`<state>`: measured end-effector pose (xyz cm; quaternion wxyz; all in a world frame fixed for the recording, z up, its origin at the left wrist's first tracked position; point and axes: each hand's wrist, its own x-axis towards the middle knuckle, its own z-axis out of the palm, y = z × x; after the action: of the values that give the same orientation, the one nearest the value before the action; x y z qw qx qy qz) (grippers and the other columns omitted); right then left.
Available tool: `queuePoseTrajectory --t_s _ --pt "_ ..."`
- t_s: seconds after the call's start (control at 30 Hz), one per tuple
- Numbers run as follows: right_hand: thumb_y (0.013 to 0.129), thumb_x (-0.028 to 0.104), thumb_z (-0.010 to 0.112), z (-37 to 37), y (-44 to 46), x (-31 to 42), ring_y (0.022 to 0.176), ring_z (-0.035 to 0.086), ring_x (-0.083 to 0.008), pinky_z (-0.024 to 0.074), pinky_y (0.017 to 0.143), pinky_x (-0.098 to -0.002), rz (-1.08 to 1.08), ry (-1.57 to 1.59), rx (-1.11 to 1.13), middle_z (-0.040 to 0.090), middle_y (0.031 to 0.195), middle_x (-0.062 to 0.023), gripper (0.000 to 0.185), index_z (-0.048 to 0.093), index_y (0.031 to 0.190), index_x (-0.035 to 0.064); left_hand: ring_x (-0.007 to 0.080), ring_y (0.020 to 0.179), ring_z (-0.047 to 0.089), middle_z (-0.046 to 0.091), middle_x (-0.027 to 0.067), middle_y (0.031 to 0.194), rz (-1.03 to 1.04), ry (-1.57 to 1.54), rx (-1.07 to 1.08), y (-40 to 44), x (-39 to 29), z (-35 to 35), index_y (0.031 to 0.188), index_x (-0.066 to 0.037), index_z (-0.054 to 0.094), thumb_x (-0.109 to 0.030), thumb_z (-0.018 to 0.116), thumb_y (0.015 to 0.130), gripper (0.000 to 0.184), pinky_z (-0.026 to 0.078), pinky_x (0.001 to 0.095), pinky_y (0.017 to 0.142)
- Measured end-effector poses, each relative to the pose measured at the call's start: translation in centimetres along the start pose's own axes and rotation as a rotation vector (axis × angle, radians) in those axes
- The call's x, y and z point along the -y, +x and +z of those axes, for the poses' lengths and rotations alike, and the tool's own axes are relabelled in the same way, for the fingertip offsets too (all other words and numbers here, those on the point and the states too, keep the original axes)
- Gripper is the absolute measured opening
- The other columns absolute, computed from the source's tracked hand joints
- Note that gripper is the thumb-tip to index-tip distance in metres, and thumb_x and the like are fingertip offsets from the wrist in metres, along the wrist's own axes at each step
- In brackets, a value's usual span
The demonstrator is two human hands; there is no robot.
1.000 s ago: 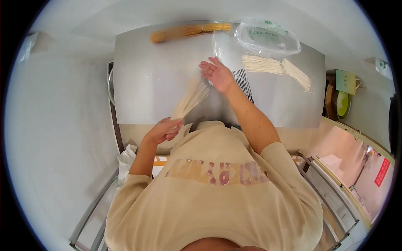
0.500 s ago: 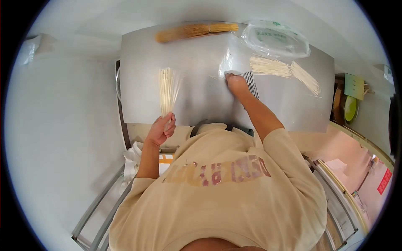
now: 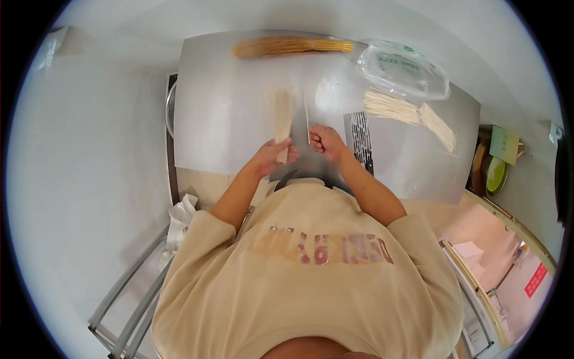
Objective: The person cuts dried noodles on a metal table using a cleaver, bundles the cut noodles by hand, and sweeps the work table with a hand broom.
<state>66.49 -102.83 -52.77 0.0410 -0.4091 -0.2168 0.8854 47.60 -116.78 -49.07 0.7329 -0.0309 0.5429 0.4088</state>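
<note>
A: Where's the pale bundle of thin strands?
B: In the left hand. Those fingers are wrapped around its near part; a short end pokes out on the person's side, and the longer part points away from them, blurred.

A: And the right hand?
B: Just beside the left, its fingers curled and pinching a slim pale strand that points away from the person. I can't tell whether it is one strand or a few together.

A: What lies nearest those right fingers?
B: A knife, just to their right, with a black-and-white patterned blade and its black handle toward the person.

A: Past the knife?
B: Farther right and ahead of the fingers, a pile of pale strands, then a second pile lying at a slant beside it.

A: Farther out?
B: A clear plastic bag with green print, beyond the first pile. Well ahead of both hands' fingers, a yellow-orange bundle lies along the far edge of the grey counter.
</note>
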Motion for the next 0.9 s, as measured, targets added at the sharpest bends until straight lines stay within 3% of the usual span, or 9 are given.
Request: queuePoseTrajectory --t_s 0.2,0.4,0.47,0.5,0.57,0.6,0.7,0.8,0.9 --pt "0.09 0.021 0.065 4.6 -2.1 -1.1 0.05 0.042 -0.0049 0.0316 0.043 -0.0241 -0.115 -0.043 -0.39 0.048 0.064 0.0062 0.015 0.059 0.079 0.0111 0.0247 0.1 0.07 0.067 0.0108 0.108 -0.08 -0.106 0.16 3.0 0.6 2.2 0.118 -0.006 0.057 -0.029 0.056 0.103 0.027 0.059 0.0387 0.086" --pt "0.091 0.022 0.065 1.1 -1.0 -1.6 0.05 0.049 -0.0071 0.0353 0.042 -0.0247 -0.194 -0.158 -0.332 0.06 0.069 0.0031 0.015 0.064 0.087 0.0072 0.0164 0.072 0.063 0.064 0.002 0.086 0.066 -0.106 0.116 2.8 1.4 0.3 0.107 -0.009 0.06 -0.031 0.057 0.103 0.023 0.053 0.0299 0.063" --pt "0.094 0.03 0.067 1.1 -0.7 -0.9 0.061 0.055 -0.0097 0.0458 0.055 -0.0248 -0.228 -0.442 -0.258 0.062 0.076 0.0007 0.031 0.064 0.111 0.0037 0.0132 0.06 0.055 0.06 -0.0009 0.077 0.159 -0.076 0.086 0.7 0.1 0.9 0.102 -0.01 0.06 -0.032 0.058 0.103 0.022 0.046 0.0267 0.056" --pt "0.094 0.03 0.067 2.0 -1.0 -0.2 0.061 0.055 -0.0097 0.0458 0.055 -0.0248 -0.23 -0.441 -0.256 0.062 0.076 0.0007 0.031 0.064 0.111 0.0037 0.0132 0.06 0.055 0.06 -0.0009 0.077 0.161 -0.074 0.084 -0.3 -0.6 1.0 0.102 -0.01 0.06 -0.032 0.058 0.103 0.022 0.046 0.0267 0.056" --pt "0.098 0.035 0.063 5.0 -2.6 2.4 0.075 0.059 -0.0155 0.0529 0.083 -0.0344 -0.198 -0.046 -0.203 0.064 0.087 -0.0039 0.053 0.052 0.135 -0.0013 0.0147 0.061 0.054 0.06 0.0018 0.078 0.104 -0.081 0.227 -1.9 -1.5 1.5 0.097 -0.01 0.059 -0.033 0.057 0.103 0.024 0.044 0.0289 0.054" --pt "0.098 0.035 0.063 6.2 -3.3 3.8 0.075 0.059 -0.0155 0.0529 0.083 -0.0344 -0.198 -0.048 -0.209 0.064 0.087 -0.0039 0.053 0.052 0.135 -0.0013 0.0147 0.061 0.054 0.06 0.0018 0.078 0.101 -0.083 0.231 -2.3 -1.7 1.9 0.097 -0.01 0.059 -0.033 0.057 0.103 0.024 0.044 0.0289 0.054" --pt "0.102 0.036 0.056 7.5 -4.1 6.6 0.087 0.06 -0.0207 0.0453 0.103 -0.0427 -0.134 0.357 0.217 0.063 0.093 -0.0058 0.063 0.037 0.149 -0.0016 0.013 0.053 0.052 0.06 0.0021 0.076 0.017 -0.043 0.462 -2.8 -2.1 3.6 0.092 -0.011 0.059 -0.035 0.056 0.103 0.027 0.041 0.0274 0.044" --pt "0.104 0.034 0.052 6.7 -3.1 8.2 0.076 0.056 -0.0178 0.0496 0.092 -0.0396 -0.145 0.331 0.262 0.056 0.08 -0.0014 0.047 0.047 0.137 -0.0004 0.0139 0.051 0.053 0.062 0.004 0.078 -0.056 0.039 0.526 -2.5 -2.9 4.9 0.09 -0.011 0.06 -0.036 0.055 0.103 0.029 0.04 0.0274 0.041" --pt "0.104 0.03 0.054 7.0 -3.9 10.2 0.061 0.041 -0.0137 0.0474 0.076 -0.034 -0.279 0.391 0.043 0.038 0.066 0.003 0.024 0.051 0.102 0.0061 0.0156 0.055 0.06 0.064 0.0051 0.079 -0.075 0.031 0.557 -0.8 -4.4 4.5 0.088 -0.011 0.06 -0.038 0.056 0.101 0.03 0.043 0.0262 0.042"
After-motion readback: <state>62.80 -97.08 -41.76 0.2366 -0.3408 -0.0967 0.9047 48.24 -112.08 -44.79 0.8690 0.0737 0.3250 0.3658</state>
